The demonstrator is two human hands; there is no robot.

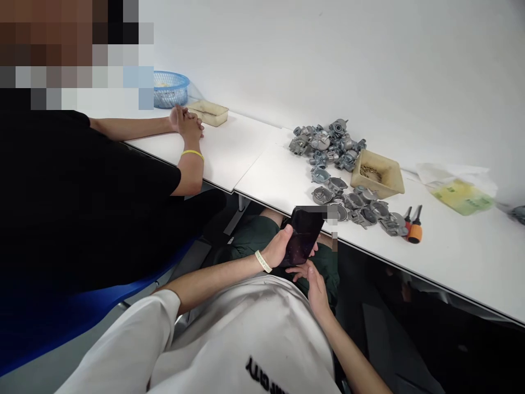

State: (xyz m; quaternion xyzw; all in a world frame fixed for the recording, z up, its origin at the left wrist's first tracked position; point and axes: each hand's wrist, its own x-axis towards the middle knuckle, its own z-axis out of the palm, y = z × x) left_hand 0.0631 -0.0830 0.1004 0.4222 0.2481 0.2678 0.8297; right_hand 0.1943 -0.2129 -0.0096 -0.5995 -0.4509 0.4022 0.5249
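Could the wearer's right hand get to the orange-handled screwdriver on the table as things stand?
Probably yes. The right hand is only touching the phone held by the left hand, and the orange-handled screwdriver lies near the table's front edge with nothing blocking it.

Open counter (459,257) lies right of the screwdrivers (413,225) and between the metal parts (328,145) and a seated person's clasped hands (186,121). Parts, a tan tray (379,174) and a bag (461,194) crowd the far side. Both hands, left (279,246) and right (315,284), sit below the counter edge around a phone (303,235).
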